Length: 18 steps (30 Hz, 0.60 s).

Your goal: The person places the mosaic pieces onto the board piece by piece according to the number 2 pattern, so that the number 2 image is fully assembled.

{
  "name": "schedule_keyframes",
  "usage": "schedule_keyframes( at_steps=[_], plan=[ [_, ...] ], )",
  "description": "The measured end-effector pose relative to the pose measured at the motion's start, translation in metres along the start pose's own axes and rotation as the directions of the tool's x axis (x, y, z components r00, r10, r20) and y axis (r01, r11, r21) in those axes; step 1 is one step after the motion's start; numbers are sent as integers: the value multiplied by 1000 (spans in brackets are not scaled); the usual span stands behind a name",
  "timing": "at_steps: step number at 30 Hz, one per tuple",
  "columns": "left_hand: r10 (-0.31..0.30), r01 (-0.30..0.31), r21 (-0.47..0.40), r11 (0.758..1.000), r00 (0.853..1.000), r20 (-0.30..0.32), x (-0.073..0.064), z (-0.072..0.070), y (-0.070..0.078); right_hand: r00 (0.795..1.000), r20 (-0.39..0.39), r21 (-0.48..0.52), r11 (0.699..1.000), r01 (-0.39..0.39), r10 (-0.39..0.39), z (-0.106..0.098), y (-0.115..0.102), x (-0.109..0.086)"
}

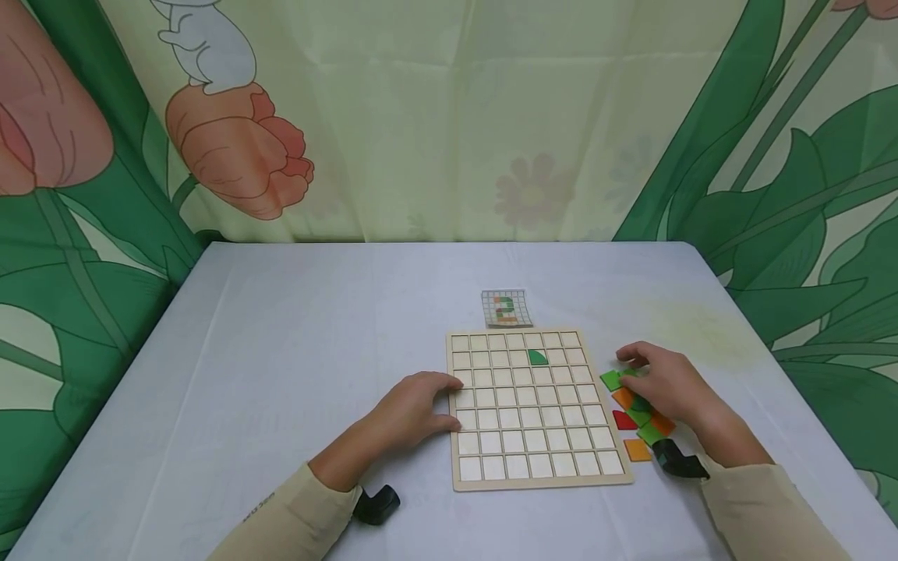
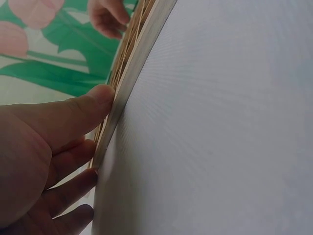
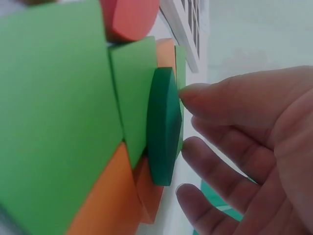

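Observation:
A wooden grid board (image 1: 529,418) lies on the table, and one dark green quarter-round piece (image 1: 537,357) sits in a cell near its top. My left hand (image 1: 421,405) rests at the board's left edge, thumb and fingertips against the rim. Just right of the board is a loose heap of light green, dark green, orange and red pieces. Over the heap's far end reaches my right hand (image 1: 666,382), its fingertips right at a light green tile (image 1: 610,380). In the right wrist view, the thumb and fingers are spread beside a dark green curved piece (image 3: 164,127).
Behind the board lies a small gridded card (image 1: 517,318) printed with a coloured pattern. A red piece (image 1: 624,420) and an orange tile (image 1: 637,449) lie along the board's right edge. Beyond the white table (image 1: 316,312) hangs a flower-printed curtain (image 1: 421,117).

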State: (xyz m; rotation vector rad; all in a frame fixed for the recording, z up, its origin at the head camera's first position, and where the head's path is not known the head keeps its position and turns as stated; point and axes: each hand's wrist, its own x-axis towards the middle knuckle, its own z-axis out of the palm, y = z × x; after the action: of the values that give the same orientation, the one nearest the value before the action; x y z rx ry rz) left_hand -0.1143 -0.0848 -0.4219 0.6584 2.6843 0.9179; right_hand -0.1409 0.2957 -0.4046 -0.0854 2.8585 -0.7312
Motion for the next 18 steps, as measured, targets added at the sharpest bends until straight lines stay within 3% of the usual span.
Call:
schedule_keyframes(
  at_steps=[18],
  plan=[
    [13,-13,-2,1000,1000,-10,0,-2,0,999,34,-7,1000,-20,20,-5,2,0]
  ],
)
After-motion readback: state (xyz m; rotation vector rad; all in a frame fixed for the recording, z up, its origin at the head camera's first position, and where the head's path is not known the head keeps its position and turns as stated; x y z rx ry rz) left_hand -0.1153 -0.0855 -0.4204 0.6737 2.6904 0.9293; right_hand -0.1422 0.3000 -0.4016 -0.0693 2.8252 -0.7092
